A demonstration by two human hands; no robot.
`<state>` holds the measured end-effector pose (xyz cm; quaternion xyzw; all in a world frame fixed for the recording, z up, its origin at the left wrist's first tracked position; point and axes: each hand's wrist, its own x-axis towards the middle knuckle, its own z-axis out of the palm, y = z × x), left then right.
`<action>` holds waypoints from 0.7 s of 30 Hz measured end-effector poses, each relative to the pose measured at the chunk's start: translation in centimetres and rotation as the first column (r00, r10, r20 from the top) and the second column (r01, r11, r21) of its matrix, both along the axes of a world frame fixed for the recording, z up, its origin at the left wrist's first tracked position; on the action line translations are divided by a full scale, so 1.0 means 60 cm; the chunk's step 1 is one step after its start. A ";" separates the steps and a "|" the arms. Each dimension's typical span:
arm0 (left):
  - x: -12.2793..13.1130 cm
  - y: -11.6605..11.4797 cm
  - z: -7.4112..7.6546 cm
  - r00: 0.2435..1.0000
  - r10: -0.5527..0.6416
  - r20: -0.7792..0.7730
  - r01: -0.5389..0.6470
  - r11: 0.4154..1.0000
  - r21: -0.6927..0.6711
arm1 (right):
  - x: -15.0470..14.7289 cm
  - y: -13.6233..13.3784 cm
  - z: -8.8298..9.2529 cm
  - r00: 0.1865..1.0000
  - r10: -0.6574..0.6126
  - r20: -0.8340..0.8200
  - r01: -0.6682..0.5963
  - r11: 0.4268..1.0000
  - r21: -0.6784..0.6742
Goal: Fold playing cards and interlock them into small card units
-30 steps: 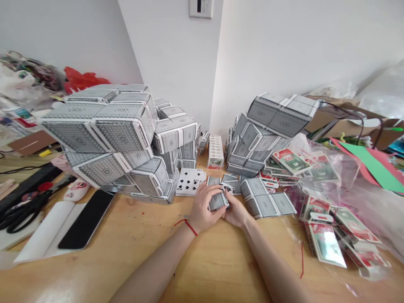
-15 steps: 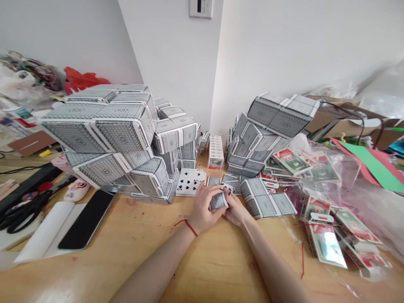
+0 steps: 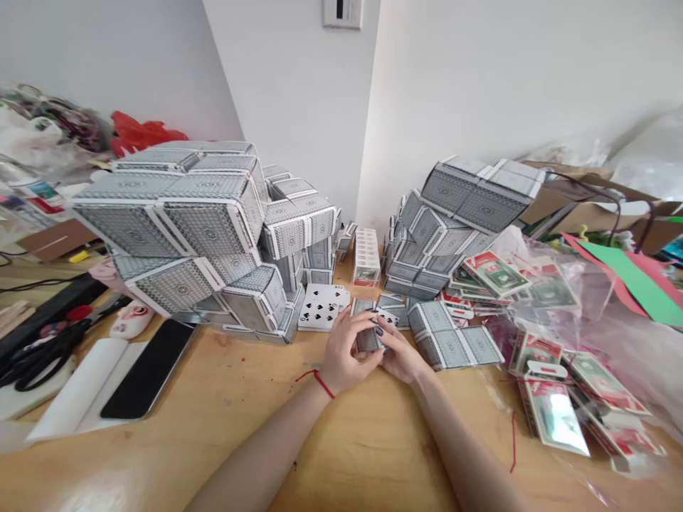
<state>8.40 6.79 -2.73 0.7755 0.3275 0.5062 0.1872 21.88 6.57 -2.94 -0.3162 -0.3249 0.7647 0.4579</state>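
Both my hands meet at the middle of the wooden table (image 3: 213, 419). My left hand (image 3: 344, 355) and my right hand (image 3: 398, 354) are closed together on a small folded piece of grey-backed playing cards (image 3: 368, 340), fingers curled over its top. A red string circles my left wrist. Just beyond the hands lie a face-up nine of spades (image 3: 321, 307) and loose grey-backed cards (image 3: 392, 304). A folded strip of joined cards (image 3: 456, 343) lies to the right of my right hand.
A big block of folded card cubes (image 3: 186, 235) stands at the left, a smaller heap (image 3: 453, 213) at the back right. Red and green card packs (image 3: 555, 412) lie in plastic at the right. A black phone (image 3: 146, 370), scissors (image 3: 37, 352) and a white sheet are at the left.
My fingers have closed further over the small card piece, hiding more of it. The hands stay in the same spot; the view shifted slightly.
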 end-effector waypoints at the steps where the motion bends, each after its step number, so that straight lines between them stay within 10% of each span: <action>1: -0.001 0.000 0.000 1.000 -0.006 0.005 0.006 1.000 -0.006 | 0.000 0.000 0.003 1.000 0.000 -0.007 0.000 1.000 0.004; 14: -0.008 0.009 -0.012 0.983 0.149 0.109 -0.125 0.972 -0.199 | -0.006 0.005 -0.003 0.940 -0.336 0.051 0.321 0.928 0.189; 21: -0.004 0.012 -0.020 0.950 -0.026 0.312 0.224 0.751 -0.621 | -0.009 0.005 -0.020 0.863 -0.427 0.270 0.308 0.868 0.389</action>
